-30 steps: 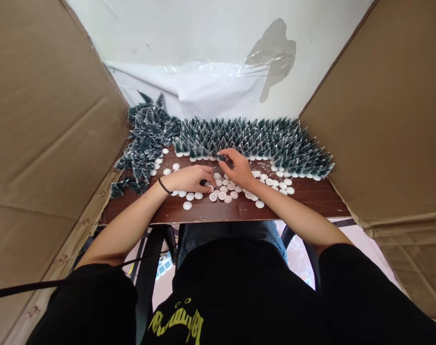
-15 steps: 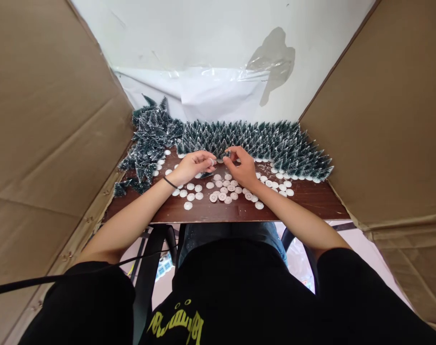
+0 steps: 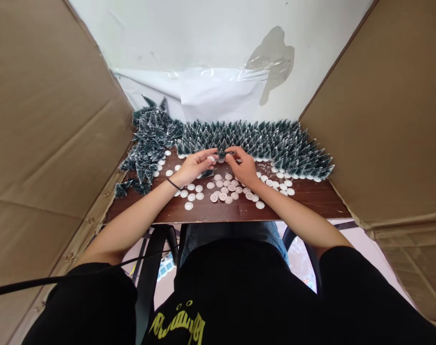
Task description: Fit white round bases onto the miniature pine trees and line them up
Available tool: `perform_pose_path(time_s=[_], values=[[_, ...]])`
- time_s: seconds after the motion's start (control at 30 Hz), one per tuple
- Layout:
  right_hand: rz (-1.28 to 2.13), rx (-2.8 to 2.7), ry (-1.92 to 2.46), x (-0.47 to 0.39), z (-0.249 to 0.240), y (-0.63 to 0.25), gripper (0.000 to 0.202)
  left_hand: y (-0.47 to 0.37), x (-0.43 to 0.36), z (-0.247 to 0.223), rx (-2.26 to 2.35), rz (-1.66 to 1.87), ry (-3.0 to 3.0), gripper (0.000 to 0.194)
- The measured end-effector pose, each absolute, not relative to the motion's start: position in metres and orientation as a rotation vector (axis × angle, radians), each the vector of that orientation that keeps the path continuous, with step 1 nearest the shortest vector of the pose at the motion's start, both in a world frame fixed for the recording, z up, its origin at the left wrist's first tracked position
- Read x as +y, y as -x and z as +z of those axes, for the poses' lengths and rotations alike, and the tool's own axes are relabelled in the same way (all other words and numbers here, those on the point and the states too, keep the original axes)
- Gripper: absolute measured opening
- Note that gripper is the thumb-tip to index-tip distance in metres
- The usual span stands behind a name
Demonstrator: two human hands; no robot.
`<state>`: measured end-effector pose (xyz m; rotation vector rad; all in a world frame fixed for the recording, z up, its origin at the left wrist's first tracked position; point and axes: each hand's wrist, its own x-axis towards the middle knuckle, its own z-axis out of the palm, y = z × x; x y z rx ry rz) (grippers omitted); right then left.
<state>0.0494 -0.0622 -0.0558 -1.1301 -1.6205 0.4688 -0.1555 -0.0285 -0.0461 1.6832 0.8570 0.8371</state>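
Note:
My left hand point(image 3: 196, 165) is closed on a small white round base point(image 3: 211, 158), pinched between thumb and fingers. My right hand point(image 3: 242, 164) is closed on a small frosted miniature tree point(image 3: 230, 153), which lies partly hidden behind its fingertips. The two hands are close together but apart, just in front of the rows of upright miniature trees point(image 3: 253, 136). Several loose white bases point(image 3: 228, 183) lie between and below my hands on the brown table point(image 3: 218, 212). One loose tree point(image 3: 206, 174) rests beneath my left hand.
A heap of loose frosted trees point(image 3: 151, 134) is piled at the table's left side. More white bases point(image 3: 275, 184) lie to the right of my right forearm. Brown cloth walls point(image 3: 379, 115) flank the table, and a white wall point(image 3: 203, 38) stands behind it. A black cable point(image 3: 30, 286) crosses my left sleeve.
My left fingers have shifted slightly and the white base in them has tilted and moved a little left and up. My right hand has hardly moved.

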Motion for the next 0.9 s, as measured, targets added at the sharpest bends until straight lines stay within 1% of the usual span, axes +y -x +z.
perform_pose_path(time_s=[0.1, 0.27, 0.47, 0.9], values=[[0.486, -1.627, 1.127, -0.062, -0.056, -0.049, 0.029, 0.157, -0.030, -0.045, 0.879, 0.810, -1.883, 0.062], [0.476, -1.654, 1.129, -0.063, -0.056, -0.048, 0.028, 0.157, -0.029, -0.049, 0.830, 0.868, -2.012, 0.063], [0.476, -1.638, 1.125, -0.062, -0.056, -0.048, 0.025, 0.158, -0.025, -0.057, 0.727, 0.885, -2.013, 0.061], [0.440, -1.662, 1.108, -0.062, -0.056, -0.048, 0.021, 0.156, -0.027, -0.055, 0.704, 0.921, -1.990, 0.065]])
